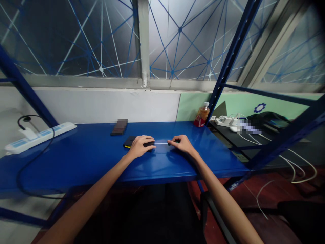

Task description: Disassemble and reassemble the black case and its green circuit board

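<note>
My left hand (139, 146) lies over a flat black box (129, 140) with a yellow strip on its front edge. Its thumb and fingers close around the dark right end, and the palm hides the middle of the box. My right hand (183, 143) is closed around the dark handle of what looks like a thin screwdriver (161, 143). The metal shaft points left, level above the blue table, and reaches the dark part between my left fingers. Whether the tip touches it or sits in it, I cannot tell.
A blurred dark phone-like slab (120, 127) lies behind the box. At the left is a white power strip (42, 137) with a black cable (35, 166). A drink bottle (201, 116) stands at the back right, beside a blue metal post (228, 54). White adapters (225, 120) and cables lie beyond.
</note>
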{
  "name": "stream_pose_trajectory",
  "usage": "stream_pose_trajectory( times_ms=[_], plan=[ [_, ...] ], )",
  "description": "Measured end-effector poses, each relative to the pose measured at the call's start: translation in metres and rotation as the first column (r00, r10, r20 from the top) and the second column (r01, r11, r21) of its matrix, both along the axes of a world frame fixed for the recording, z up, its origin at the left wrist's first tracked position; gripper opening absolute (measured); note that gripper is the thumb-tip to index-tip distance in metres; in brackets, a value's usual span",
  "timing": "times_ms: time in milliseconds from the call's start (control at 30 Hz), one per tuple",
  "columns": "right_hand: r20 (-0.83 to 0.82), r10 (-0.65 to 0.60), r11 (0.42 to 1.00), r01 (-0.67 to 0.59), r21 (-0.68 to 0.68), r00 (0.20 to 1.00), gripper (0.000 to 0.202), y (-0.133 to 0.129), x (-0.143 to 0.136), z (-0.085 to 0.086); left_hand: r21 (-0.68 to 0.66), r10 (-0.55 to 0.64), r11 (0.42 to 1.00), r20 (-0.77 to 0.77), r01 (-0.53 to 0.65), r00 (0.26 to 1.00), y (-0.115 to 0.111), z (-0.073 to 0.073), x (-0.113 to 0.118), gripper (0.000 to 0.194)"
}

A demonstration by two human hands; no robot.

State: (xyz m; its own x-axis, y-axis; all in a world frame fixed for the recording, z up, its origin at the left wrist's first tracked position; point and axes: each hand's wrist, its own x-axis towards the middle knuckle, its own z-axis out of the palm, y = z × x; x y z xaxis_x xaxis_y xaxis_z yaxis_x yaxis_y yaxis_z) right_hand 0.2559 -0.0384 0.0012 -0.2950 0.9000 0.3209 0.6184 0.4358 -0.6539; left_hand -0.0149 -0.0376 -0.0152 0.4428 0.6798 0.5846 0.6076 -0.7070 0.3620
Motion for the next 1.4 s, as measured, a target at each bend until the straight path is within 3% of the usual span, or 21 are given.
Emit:
stream_pose_trajectory(
  times_ms=[100,200,367,867,1400],
  plan=[
    [-0.004,-0.012,1.000,0.012,-0.006,1.000,0.045,0.000,0.000,0.000,-0.013,0.032,0.999,-0.057,-0.032,0.998,-0.003,0.004,-0.001,0.056],
    [0.002,-0.018,1.000,0.018,-0.004,1.000,0.045,0.001,0.001,0.000,-0.041,-0.017,0.999,-0.170,0.010,0.985,-0.002,0.008,-0.006,0.069],
    [0.017,0.002,1.000,-0.002,-0.008,1.000,0.045,0.002,0.002,-0.001,-0.113,-0.110,0.990,-0.240,0.085,0.965,0.005,0.010,-0.016,0.057],
    [0.087,0.016,1.000,-0.013,-0.028,0.996,0.043,0.001,0.001,-0.001,-0.075,-0.055,0.996,-0.216,0.040,0.975,0.009,0.005,-0.016,0.055],
    [0.056,0.046,0.998,-0.043,-0.039,0.997,0.044,0.002,-0.001,-0.003,-0.062,-0.050,0.997,-0.239,0.036,0.970,0.007,0.004,-0.014,0.055]
  ],
)
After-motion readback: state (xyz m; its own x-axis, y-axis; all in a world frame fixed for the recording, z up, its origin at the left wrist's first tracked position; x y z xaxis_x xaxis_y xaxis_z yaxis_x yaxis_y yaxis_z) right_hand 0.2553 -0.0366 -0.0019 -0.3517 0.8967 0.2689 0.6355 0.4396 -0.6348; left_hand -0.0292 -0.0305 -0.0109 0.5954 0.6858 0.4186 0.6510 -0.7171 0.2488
